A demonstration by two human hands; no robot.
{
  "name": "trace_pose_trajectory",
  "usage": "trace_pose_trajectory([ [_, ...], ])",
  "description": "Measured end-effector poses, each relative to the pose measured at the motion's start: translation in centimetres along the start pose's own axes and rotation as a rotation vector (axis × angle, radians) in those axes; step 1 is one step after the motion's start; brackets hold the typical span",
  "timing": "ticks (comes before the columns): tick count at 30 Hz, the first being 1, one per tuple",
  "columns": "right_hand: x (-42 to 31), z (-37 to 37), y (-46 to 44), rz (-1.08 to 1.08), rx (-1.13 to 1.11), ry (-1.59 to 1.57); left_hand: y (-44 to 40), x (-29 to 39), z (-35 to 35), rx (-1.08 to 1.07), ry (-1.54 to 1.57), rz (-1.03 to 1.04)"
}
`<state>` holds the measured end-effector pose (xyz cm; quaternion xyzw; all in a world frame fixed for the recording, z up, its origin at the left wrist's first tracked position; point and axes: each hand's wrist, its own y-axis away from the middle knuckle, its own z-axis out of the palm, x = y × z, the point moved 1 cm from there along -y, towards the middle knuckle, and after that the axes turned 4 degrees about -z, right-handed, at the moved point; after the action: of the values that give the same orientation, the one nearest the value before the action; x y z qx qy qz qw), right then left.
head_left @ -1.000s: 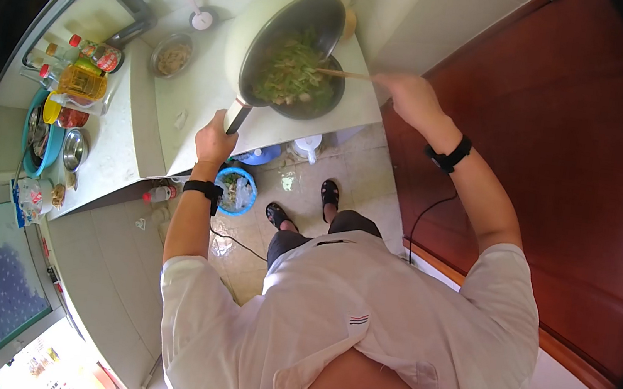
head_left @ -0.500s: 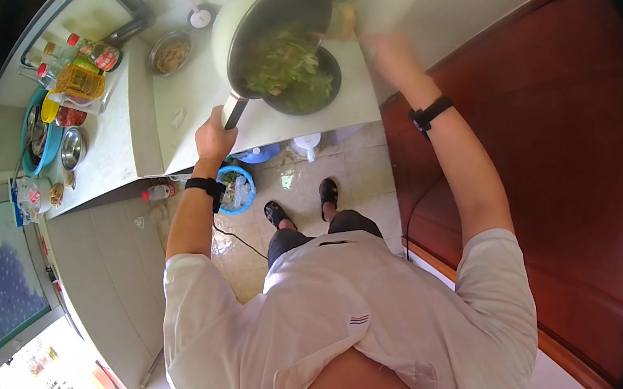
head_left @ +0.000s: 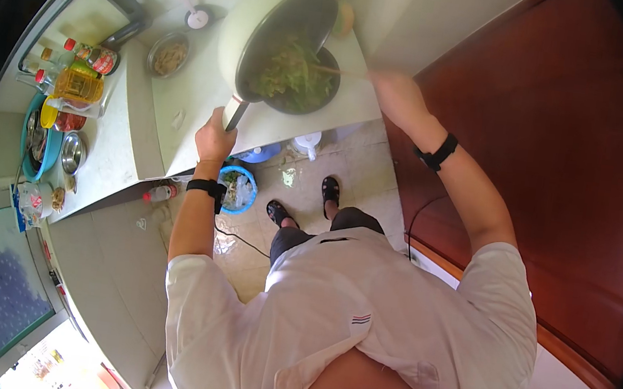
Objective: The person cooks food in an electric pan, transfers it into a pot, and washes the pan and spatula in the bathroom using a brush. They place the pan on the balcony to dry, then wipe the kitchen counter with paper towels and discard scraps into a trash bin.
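My left hand [head_left: 215,140] is wrapped round the handle [head_left: 234,113] of a pale wok-shaped pan [head_left: 232,33], which is tipped on its side with its dark inside facing right. Cooked leafy greens [head_left: 291,71] spread from the pan's lower rim into a dark round dish [head_left: 327,97] on the counter. Closed and blurred by motion, my right hand [head_left: 397,95] is to the right of the dish. A thin brownish stick-like utensil [head_left: 351,73] runs from it towards the greens; whether it is one stick or two I cannot tell.
A metal bowl of food [head_left: 168,54] stands on the white counter [head_left: 184,93]. Sauce and oil bottles [head_left: 80,81], a blue basin [head_left: 52,151] and a small steel bowl [head_left: 73,152] are at the left. Below sits a blue bin [head_left: 238,189]. A red-brown panel [head_left: 532,167] fills the right.
My right hand has moved down and slightly right with the utensil. The pan has shifted a little to the right, and more greens now lie towards the dish.
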<state>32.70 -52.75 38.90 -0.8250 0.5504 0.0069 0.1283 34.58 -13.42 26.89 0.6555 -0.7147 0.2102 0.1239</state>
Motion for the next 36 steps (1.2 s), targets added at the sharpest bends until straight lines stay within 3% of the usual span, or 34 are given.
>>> trace_pose_trajectory([
  [5,0.1,-3.3,1.0,0.002,-0.002,-0.003,0.2,0.1,0.1,0.015,-0.006,0.017],
  [11,2.0,-2.0,-4.4,0.066,0.218,-0.012,0.1,-0.3,0.5,0.014,-0.010,0.015],
  [16,2.2,0.9,-5.0,0.036,-0.023,0.006,0.3,-0.1,0.4,-0.023,0.021,-0.045],
  [29,0.3,-1.1,0.7,0.006,-0.007,-0.045,-0.2,-0.3,0.3,-0.007,-0.004,-0.006],
  [32,0.8,-2.4,0.0,0.023,0.021,-0.034,-0.5,0.1,0.3,-0.020,0.004,-0.015],
  [34,0.9,-2.3,-1.6,0.029,0.205,-0.039,-0.6,0.3,0.4,-0.011,0.007,-0.015],
  [36,2.0,-0.2,-3.8,0.031,0.195,-0.042,-0.7,0.3,0.4,-0.017,0.004,-0.018],
])
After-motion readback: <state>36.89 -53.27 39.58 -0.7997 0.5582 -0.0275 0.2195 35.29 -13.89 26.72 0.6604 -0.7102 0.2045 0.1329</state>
